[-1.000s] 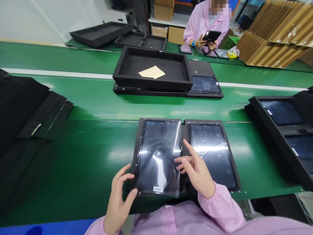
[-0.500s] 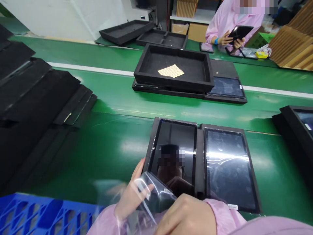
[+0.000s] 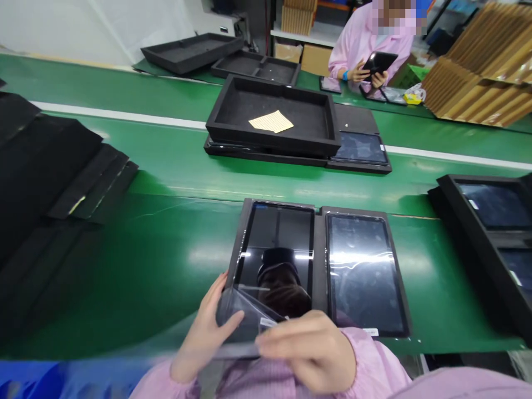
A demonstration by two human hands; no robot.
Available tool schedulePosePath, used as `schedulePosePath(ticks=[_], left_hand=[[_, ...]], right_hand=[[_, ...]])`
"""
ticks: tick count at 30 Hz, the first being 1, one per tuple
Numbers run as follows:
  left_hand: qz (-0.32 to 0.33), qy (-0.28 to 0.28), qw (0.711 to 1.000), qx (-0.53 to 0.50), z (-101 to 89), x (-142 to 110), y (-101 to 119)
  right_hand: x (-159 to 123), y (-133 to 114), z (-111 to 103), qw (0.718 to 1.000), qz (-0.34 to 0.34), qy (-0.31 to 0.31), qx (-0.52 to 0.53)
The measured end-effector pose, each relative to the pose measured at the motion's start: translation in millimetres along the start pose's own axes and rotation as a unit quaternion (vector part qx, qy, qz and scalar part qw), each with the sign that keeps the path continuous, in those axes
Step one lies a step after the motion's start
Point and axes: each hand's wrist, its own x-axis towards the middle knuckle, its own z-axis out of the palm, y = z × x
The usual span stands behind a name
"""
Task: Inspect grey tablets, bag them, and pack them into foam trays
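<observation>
In the head view a black foam tray (image 3: 320, 260) lies on the green table and holds two tablets side by side. The left tablet (image 3: 277, 244) has a dark, glossy screen; a clear film (image 3: 245, 305) is lifted off its near end, with a small white label on it. The right tablet (image 3: 366, 277) looks hazy and has a white label at its near edge. My left hand (image 3: 205, 327) rests at the tray's left edge, fingers stretched, thumb apart, partly seen through film. My right hand (image 3: 310, 349) pinches the film near the label, over the tray's near edge.
An empty foam tray (image 3: 272, 141) with a yellowish dotted sheet sits across the belt. Stacked black foam pieces (image 3: 62, 166) stand left. Another tray of tablets (image 3: 461, 244) is at right. A co-worker (image 3: 369, 39) holds a tablet opposite, near stacked cardboard dividers (image 3: 469, 83).
My right hand has moved up and stands further over the tray's near edge, fingers pinched on the film. The loose film has shifted and spreads lower left. The whole view has turned slightly.
</observation>
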Motion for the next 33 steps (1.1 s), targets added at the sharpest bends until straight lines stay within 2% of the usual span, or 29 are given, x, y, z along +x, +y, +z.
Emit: schedulePosePath(ticks=[3, 5, 8, 10, 13, 15, 18, 23, 26, 33], left_hand=[[0.001, 0.020, 0.999, 0.048, -0.6, -2.6, 4.8], [0.016, 0.068, 0.993, 0.094, -4.1, -3.1, 16.8], [0.072, 0.144, 0.976, 0.144, -8.8, 1.7, 44.2], [0.150, 0.128, 0.966, 0.167, -7.4, 8.8, 64.7], [0.296, 0.055, 0.940, 0.162, 5.0, 22.4, 94.4], [0.325, 0.037, 0.931, 0.162, 17.8, 30.6, 113.5], [0.336, 0.016, 0.928, 0.158, 35.5, 38.6, 140.1], [0.428, -0.065, 0.896, 0.094, 52.4, 41.9, 171.0], [0.435, -0.090, 0.891, 0.089, 59.4, 43.3, 178.6], [0.431, -0.114, 0.893, 0.063, 62.1, 52.7, 178.6]], right_hand=[[-8.0, 4.0, -11.5, 0.992, 0.031, 0.114, -0.054], [-16.9, 11.3, -25.8, 0.967, 0.081, 0.190, -0.150], [-37.0, 24.6, -53.5, 0.923, 0.141, 0.253, -0.252], [-53.6, 31.0, -72.1, 0.894, 0.174, 0.293, -0.291], [-77.9, 34.8, -93.7, 0.858, 0.214, 0.326, -0.333], [-91.6, 35.3, -102.3, 0.845, 0.235, 0.329, -0.350], [-107.5, 37.1, -108.4, 0.843, 0.254, 0.328, -0.342], [-125.6, 46.3, -112.9, 0.868, 0.260, 0.361, -0.221], [-132.5, 51.9, -115.6, 0.871, 0.255, 0.385, -0.170], [-145.3, 61.3, -123.7, 0.856, 0.242, 0.426, -0.167]])
